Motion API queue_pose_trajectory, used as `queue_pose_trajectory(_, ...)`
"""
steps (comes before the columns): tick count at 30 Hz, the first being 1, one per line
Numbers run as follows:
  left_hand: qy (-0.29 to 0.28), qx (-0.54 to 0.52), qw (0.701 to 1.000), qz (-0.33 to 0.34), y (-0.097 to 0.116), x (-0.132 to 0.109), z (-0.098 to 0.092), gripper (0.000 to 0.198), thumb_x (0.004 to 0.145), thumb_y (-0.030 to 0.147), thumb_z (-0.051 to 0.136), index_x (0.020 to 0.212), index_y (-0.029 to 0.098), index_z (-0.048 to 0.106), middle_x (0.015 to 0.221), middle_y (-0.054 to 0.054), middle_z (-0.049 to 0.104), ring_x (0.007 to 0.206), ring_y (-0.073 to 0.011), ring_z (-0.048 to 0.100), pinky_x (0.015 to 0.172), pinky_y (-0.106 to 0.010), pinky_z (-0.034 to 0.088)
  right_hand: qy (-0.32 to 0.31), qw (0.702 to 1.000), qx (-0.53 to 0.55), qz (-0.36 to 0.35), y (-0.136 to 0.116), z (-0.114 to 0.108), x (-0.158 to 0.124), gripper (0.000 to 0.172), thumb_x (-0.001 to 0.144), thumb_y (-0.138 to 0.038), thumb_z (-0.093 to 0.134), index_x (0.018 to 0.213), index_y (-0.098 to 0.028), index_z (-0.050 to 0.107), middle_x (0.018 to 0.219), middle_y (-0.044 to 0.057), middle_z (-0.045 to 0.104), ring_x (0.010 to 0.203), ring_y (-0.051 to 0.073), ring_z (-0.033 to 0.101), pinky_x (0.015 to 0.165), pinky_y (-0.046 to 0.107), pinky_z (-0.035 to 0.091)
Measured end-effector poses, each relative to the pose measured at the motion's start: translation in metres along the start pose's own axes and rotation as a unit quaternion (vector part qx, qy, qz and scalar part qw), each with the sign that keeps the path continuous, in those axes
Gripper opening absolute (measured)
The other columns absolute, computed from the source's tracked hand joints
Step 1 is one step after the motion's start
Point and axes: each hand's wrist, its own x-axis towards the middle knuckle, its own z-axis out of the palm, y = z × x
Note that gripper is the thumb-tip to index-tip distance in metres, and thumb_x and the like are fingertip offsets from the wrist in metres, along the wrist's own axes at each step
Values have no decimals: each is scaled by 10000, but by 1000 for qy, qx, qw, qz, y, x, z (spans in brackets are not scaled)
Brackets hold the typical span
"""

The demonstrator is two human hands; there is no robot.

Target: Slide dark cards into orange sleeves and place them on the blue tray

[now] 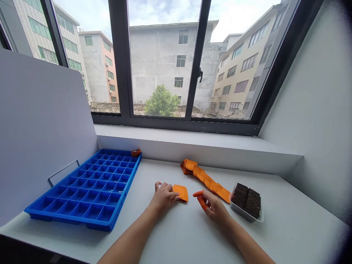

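My left hand [164,198] grips the left edge of a small flat orange pouch [181,193] just above or on the white table, thumb and fingers pressed on it. To the right, my right hand [213,207] is open, with orange finger covers on the thumb and index finger. Those two fingertips are apart and I see nothing between them. Beyond it lies a long overlapping row of orange pouches [210,181], ending in a stack of pouches [189,165] at the far end. A clear plastic box [249,217] full of thin dark brown strips [246,200] stands right of my right hand.
On the left, a blue compartment tray [111,224] with a wire handle [63,171] fills the table beside a white partition [41,135]. A small orange-brown item [135,153] rests in its far right corner. The window ledge [192,141] bounds the table's back.
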Motion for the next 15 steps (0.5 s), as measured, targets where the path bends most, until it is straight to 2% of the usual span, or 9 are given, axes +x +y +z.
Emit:
queue_pose_trajectory(3, 44, 27, 998, 21, 4, 3, -2, 281, 1088, 218, 621, 834, 193, 738, 864, -30, 689, 889, -198, 591, 996, -454, 295, 7, 1000, 1, 7, 0, 0, 1, 443, 1116, -554, 431, 1129, -237, 741, 1002, 76, 760, 813, 213, 676, 702, 341, 553)
queue_pose_trajectory(5, 75, 43, 996, 31, 7, 6, -5, 270, 1099, 192, 588, 853, 174, 699, 883, -41, 687, 907, -206, 591, 989, -444, 300, 10, 1000, 1, 7, 0, 0, 2, 465, 1112, -585, 435, 1120, -237, 743, 1029, 80, 768, 863, 227, 701, 734, 354, 575)
queue_pose_trajectory(11, 126, 60, 988, 59, 15, 11, -18, 223, 1112, 172, 530, 922, 178, 648, 912, -47, 672, 950, -228, 585, 994, -437, 319, 54, 998, -16, -13, 0, 4, 0, 426, 1067, -582, 571, 1298, -253, 713, 906, 36, 655, 745, 196, 634, 633, 326, 573)
queue_pose_trajectory(13, 130, 58, 987, 70, 18, 12, -21, 208, 1106, 180, 540, 921, 180, 636, 920, -46, 669, 954, -228, 585, 998, -434, 327, 93, 994, -28, -47, -5, 6, 1, 463, 1038, -554, 645, 1405, -274, 669, 995, 54, 640, 832, 211, 651, 657, 329, 600)
queue_pose_trajectory(15, 127, 55, 986, 94, 21, 12, -23, 194, 1098, 191, 560, 916, 184, 628, 922, -39, 666, 951, -224, 585, 998, -429, 332, 129, 988, -47, -77, -11, 9, 2, 558, 1014, -536, 696, 1509, -297, 608, 1119, 85, 628, 971, 245, 664, 761, 371, 637)
